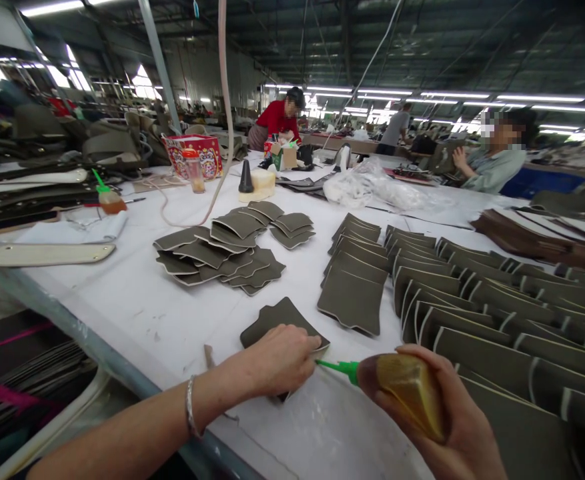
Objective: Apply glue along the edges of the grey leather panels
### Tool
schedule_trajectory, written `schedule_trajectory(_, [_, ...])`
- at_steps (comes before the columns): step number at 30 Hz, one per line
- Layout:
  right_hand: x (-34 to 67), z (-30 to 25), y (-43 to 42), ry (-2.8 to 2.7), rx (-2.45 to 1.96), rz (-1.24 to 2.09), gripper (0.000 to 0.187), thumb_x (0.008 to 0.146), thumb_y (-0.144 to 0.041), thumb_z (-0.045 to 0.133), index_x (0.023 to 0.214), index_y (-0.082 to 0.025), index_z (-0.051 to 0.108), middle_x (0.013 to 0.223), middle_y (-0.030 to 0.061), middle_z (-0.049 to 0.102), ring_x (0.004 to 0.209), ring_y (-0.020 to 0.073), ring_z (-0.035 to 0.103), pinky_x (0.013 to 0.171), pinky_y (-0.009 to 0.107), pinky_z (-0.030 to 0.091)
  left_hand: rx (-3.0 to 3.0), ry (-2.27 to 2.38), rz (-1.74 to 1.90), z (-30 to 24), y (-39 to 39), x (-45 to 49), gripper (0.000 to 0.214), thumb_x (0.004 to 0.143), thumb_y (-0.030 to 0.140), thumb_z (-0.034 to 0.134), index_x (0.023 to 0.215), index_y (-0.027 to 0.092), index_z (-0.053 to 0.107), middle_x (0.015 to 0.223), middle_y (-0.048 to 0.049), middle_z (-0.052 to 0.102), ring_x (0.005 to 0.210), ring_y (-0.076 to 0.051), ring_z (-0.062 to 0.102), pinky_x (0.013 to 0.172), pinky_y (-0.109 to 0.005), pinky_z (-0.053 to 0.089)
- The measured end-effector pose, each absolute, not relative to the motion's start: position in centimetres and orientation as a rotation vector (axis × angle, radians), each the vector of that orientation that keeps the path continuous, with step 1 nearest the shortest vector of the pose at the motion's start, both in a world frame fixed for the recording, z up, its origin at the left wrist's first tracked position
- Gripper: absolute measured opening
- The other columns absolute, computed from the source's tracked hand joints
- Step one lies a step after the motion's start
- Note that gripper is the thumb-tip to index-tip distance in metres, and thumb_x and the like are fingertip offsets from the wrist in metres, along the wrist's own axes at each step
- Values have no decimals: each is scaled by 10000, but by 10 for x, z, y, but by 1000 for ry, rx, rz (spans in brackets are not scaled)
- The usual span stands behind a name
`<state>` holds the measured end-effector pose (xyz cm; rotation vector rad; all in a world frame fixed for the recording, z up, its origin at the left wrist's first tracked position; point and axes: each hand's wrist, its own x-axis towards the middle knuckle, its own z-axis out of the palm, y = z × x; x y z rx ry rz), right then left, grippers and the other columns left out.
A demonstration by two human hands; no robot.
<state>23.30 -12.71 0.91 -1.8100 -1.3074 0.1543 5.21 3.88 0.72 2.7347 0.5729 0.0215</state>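
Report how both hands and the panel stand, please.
Left hand on dark panel. Right hand gripping amber bottle, green nozzle near panel's edge. Loose panel pile beyond, clear of hands.

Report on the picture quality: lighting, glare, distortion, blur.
All in the head view: windows at upper left blown white, strip lights bright against the dim roof; soft sheen on the near tabletop and amber bottle; wide-angle stretch near the edges; far background soft; person in red and person in pale green have pixelated faces.
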Motion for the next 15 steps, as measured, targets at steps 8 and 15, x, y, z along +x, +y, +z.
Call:
schedule_trajectory(8, [234,5,-129,-1166,-1866,184,472,777,-562,703,1144,-303,559,964,2,661,749,206,662,645,262,534,2730,559,44,6,39,49,314,849,152,425,1054,213,654,836,-46,672,744,-226,648,628,-289,448])
schedule_trajectory(15, [233,-3,-135,-1143,-1851,267,460,808,-557,683,1169,-303,554,1002,3,652,816,202,661,674,231,525,2736,544,44,4,40,46,308,877,166,432,1100,211,639,837,-41,662,750,-210,641,654,-276,456])
